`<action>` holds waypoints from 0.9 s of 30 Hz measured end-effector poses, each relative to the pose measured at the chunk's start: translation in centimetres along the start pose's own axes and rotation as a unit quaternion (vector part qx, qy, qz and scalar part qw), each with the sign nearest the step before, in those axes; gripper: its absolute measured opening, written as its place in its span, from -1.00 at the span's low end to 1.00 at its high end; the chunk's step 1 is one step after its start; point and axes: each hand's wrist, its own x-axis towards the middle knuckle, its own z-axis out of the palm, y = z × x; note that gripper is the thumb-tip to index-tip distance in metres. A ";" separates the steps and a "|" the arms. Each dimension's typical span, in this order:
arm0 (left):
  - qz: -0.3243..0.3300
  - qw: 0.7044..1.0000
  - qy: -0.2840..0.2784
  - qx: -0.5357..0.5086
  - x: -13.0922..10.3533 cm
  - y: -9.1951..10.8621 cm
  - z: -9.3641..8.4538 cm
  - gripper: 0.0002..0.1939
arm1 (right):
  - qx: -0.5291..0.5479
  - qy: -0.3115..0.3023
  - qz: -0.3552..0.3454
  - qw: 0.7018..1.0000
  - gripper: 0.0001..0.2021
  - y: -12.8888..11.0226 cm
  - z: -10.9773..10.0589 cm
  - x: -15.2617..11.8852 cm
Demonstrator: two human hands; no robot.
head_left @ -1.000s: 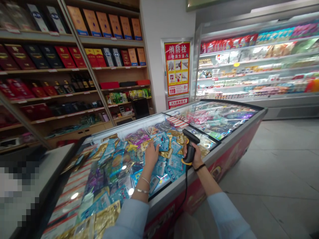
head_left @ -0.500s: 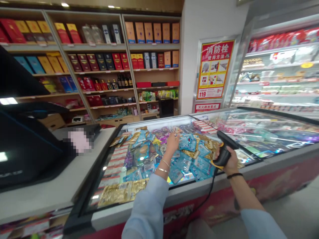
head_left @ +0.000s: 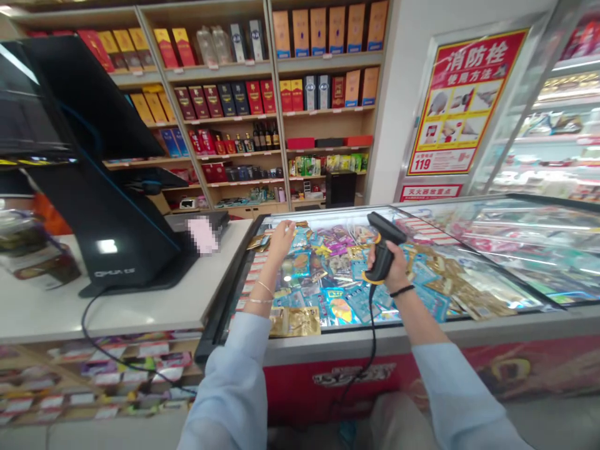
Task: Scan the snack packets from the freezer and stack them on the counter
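"Head view first: what is held, and where?"

"A black-and-yellow scanner [head_left: 383, 257] is clasped in the right hand [head_left: 398, 265], just past three o'clock from the frame's centre. Its cable [head_left: 374, 325] is let down toward six."

"And the left hand [head_left: 281, 241]?"

"It is held well apart from the right, at about nine o'clock from the scanner, with its fingers bent low over the far packets. Whether one is gripped cannot be told."

"How are the packets laid out?"

"They are spread over the glass top of a chest freezer [head_left: 328, 345]. Blue packets [head_left: 362, 305] are seen at about seven o'clock from the scanner, gold packets [head_left: 462, 287] are heaped at about four, and a flat gold packet [head_left: 302, 322] is placed near eight, by the front rim."

"Which step seems to be in hand?"

"Packets appear to be sorted through by the left hand, with the scanner held ready."

"What would the next move call for?"

"Probably, one packet would have to be singled out, flattened and faced to the scanner, with the cable held clear."
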 end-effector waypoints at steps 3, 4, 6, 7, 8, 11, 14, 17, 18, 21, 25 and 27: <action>-0.033 0.999 0.021 0.010 -0.4 -2.8 -2.5 -0.68 | 0.015 -0.036 0.043 0.998 -0.67 3.4 2.7 1.0; -0.038 0.999 0.025 0.010 -0.6 -3.7 -2.9 -0.67 | 0.016 -0.044 0.059 0.997 -0.67 4.5 3.5 1.3; -0.043 0.999 0.027 0.011 -0.8 -5.4 -3.3 -0.68 | 0.019 -0.050 0.093 0.994 -0.64 6.5 4.8 1.9; -0.047 0.998 0.025 0.015 -0.9 -6.2 -3.3 -0.69 | 0.022 -0.049 0.106 0.993 -0.63 7.4 5.4 2.2; -0.051 0.998 0.023 0.022 -0.9 -7.0 -3.2 -0.71 | 0.025 -0.046 0.117 0.992 -0.63 8.2 5.9 2.5; -0.066 0.996 0.025 0.051 -1.1 -9.1 -2.2 -0.74 | 0.025 -0.048 0.142 0.988 -0.66 10.2 7.0 3.3; -0.077 0.991 0.011 0.109 -1.2 -10.6 -0.9 -0.73 | 0.012 -0.062 0.162 0.985 -0.68 11.7 7.3 3.6; -0.073 0.978 -0.031 0.194 -0.8 -11.5 0.1 -0.70 | 0.009 -0.058 0.177 0.982 -0.68 12.7 7.4 3.4; -0.075 0.971 -0.047 0.221 -0.5 -11.6 0.4 -0.68 | 0.009 -0.054 0.181 0.982 -0.67 12.9 7.4 3.3; -0.115 0.950 -0.089 0.277 0.8 -12.1 1.1 -0.66 | 0.003 -0.046 0.184 0.982 -0.66 13.3 7.5 3.0; -0.163 0.936 -0.100 0.296 3.0 -12.6 2.1 -0.65 | -0.008 -0.044 0.185 0.982 -0.66 13.5 7.8 2.7; -0.175 0.932 -0.105 0.300 4.0 -12.7 2.7 -0.65 | -0.014 -0.040 0.189 0.981 -0.65 13.6 7.8 2.6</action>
